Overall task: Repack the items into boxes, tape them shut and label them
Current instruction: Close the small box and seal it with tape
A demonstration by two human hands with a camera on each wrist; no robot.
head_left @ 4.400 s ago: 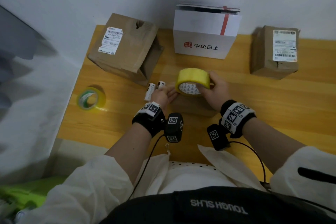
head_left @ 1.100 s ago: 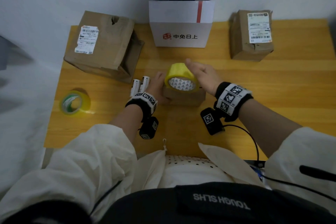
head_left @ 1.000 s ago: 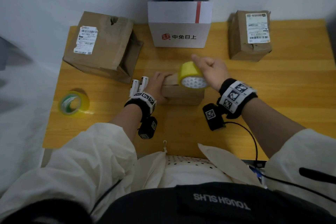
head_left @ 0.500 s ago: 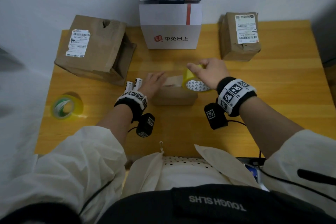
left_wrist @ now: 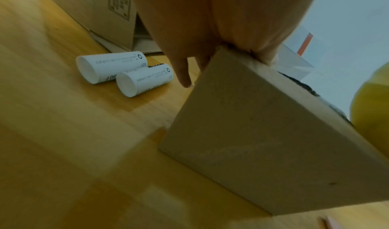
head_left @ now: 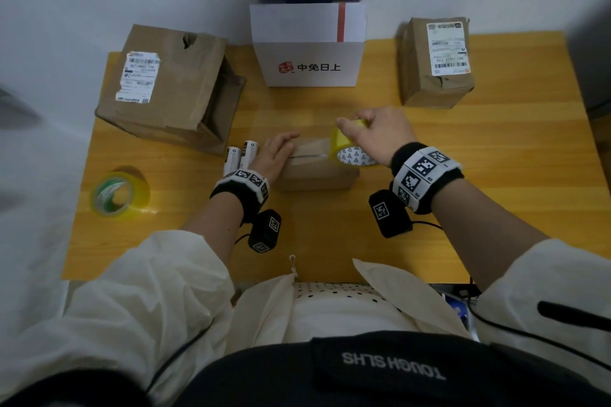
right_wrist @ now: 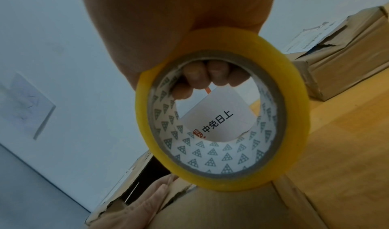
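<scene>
Right hand [head_left: 380, 137] grip: closed on the yellow roll of packing tape [head_left: 347, 149], fingertips [right_wrist: 194, 73] hooked through the core, roll at the right end of the small brown cardboard box [head_left: 314, 168], clear strip running left across its top. Left hand [head_left: 274, 155] flat, fingers straight, pressing the box's left end. Box sits mid wooden bench [head_left: 496, 175]. Left of box: two white cylindrical tubes [head_left: 239, 157], large torn brown carton [head_left: 172, 89], green-yellow tape roll [head_left: 115, 193]. Behind box: white printed carton [head_left: 309, 43]. Right-rear of box: labelled brown parcel [head_left: 436, 63].

Head view downward over table [head_left: 496, 175]; wrist views close (sharing small box [head_left: 317, 172]).
</scene>
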